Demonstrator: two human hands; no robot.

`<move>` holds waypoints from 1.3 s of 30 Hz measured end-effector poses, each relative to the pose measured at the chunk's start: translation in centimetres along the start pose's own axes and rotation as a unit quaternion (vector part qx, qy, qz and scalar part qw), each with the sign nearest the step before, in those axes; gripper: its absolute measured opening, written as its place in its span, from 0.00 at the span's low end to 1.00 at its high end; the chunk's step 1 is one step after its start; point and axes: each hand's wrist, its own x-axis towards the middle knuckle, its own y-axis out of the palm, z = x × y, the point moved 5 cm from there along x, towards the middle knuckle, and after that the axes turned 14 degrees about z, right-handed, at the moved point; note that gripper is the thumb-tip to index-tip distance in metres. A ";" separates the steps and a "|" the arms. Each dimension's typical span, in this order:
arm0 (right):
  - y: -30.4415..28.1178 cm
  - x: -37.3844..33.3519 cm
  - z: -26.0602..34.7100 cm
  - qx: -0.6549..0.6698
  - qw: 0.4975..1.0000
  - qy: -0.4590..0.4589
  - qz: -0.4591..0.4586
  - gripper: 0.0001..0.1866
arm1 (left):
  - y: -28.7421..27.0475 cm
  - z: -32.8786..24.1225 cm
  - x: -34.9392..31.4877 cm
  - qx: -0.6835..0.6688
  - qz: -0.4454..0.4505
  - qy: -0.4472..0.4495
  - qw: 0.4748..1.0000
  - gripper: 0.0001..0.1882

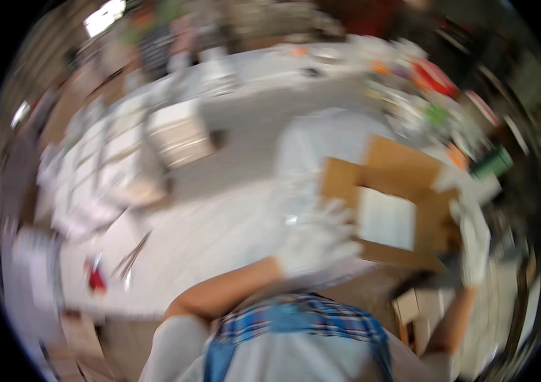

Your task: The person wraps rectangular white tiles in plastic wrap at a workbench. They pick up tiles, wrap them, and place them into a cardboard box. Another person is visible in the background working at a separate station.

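Observation:
An open brown cardboard box (404,167) is at the right of the table, close to its front edge, with its flaps raised. Inside it lies a white rectangular pack (385,218). My left hand (315,240), in a white glove, is open with the fingers spread at the box's left side; blur hides whether it touches. Gloved as well, my right hand (473,239) grips the box at its right side, the fingers partly smeared by motion.
Stacks of white packs (108,156) fill the table's left side, with another stack (180,132) beside them. Scissors (133,254) and a small red object (95,277) lie at the front left. Clear plastic sheeting (321,137) lies behind the box; mixed clutter (420,108) covers the far right.

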 end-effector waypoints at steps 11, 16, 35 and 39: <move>14.8 -2.4 0.1 -0.335 0.872 -0.092 0.345 0.53 | -6.2 1.8 -9.5 -0.080 -0.323 -0.044 0.942 0.15; 16.5 -3.8 1.3 -0.430 0.865 -0.107 0.238 0.47 | -5.4 11.4 -22.4 -0.049 -0.259 -0.311 0.913 0.20; 15.9 -2.9 -4.7 -0.351 0.923 0.002 0.157 0.58 | -15.8 30.3 -58.8 0.091 0.102 -0.722 0.678 0.53; 15.6 -3.1 -5.0 -0.393 0.902 -0.025 0.175 0.62 | -17.1 28.8 -57.6 0.133 0.126 -0.716 0.673 0.51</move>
